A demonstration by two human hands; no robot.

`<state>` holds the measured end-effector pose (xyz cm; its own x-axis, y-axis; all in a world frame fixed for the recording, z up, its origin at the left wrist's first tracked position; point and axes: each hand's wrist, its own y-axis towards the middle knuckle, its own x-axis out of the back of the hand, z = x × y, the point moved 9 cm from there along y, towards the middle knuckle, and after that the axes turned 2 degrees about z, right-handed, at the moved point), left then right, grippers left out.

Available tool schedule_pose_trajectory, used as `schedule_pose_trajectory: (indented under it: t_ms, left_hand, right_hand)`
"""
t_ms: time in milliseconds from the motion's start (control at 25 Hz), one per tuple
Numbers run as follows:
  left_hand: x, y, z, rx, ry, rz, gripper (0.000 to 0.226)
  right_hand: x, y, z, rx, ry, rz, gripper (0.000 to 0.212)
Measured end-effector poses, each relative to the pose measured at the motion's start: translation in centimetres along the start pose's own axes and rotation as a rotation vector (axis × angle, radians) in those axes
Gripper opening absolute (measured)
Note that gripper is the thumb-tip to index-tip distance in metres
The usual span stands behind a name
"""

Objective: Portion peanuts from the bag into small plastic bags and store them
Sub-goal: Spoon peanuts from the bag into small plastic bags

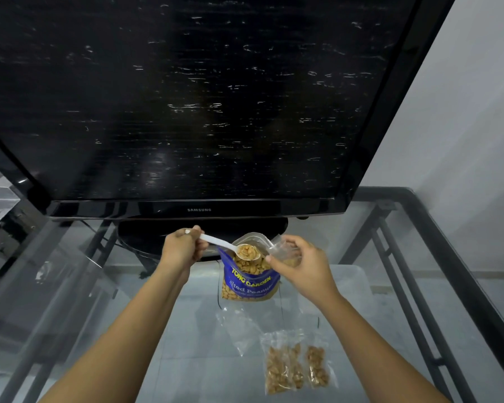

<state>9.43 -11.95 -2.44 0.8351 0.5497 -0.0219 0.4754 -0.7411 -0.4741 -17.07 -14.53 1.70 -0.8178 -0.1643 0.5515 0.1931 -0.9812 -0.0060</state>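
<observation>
A blue peanut bag (249,283) stands open on the glass table, full of peanuts. My left hand (182,247) grips the handle of a white plastic spoon (221,242); its bowl, heaped with peanuts, hovers over the bag's mouth. My right hand (298,264) pinches a small clear plastic bag (284,251) just right of the spoon, with a few peanuts inside it. Nearer to me lie filled small bags (296,365) and an empty clear bag (239,327).
A large black television (186,97) on its stand fills the back of the glass table (390,301), right behind the peanut bag. The table's dark metal frame (437,257) runs along the right side. A white wall rises at the right.
</observation>
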Motion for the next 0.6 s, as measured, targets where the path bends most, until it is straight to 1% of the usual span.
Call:
schedule_pose_trajectory:
  t_ms: [120,200,280,360,440,520,600]
  left_hand:
    - [0.1,-0.5,-2.3,-0.057,-0.048,0.014,0.020]
    - [-0.4,-1.2,-4.2,-0.110,-0.046,0.048,0.020]
    - [-1.6,-2.3,-6.1,-0.194,0.051,0.088,0.020]
    - [-3.3,-4.3,-8.3,-0.368,0.284,0.110,0.021]
    - [-5.7,-7.5,-10.9,-0.634,0.534,0.156,0.021]
    - [-7.9,-10.8,-12.6,-0.867,0.673,0.228,0.019]
    - [-8.9,-12.7,-13.6,-1.004,0.739,0.256,0.017]
  right_hand:
    - [-0.5,0.0,1.3,0.059,-0.134,0.015,0.053]
    - [-0.9,0.0,1.8,0.078,-0.148,0.019,0.053]
    - [-1.3,0.0,2.3,0.089,-0.108,0.012,0.050]
    - [-1.5,-0.1,2.7,0.092,-0.047,-0.003,0.047]
    - [-1.8,-0.3,2.9,0.076,0.038,-0.011,0.046]
    - [-2.0,-0.4,2.8,0.058,0.162,-0.008,0.051]
    - [-2.2,-0.6,2.7,0.065,0.278,0.010,0.054]
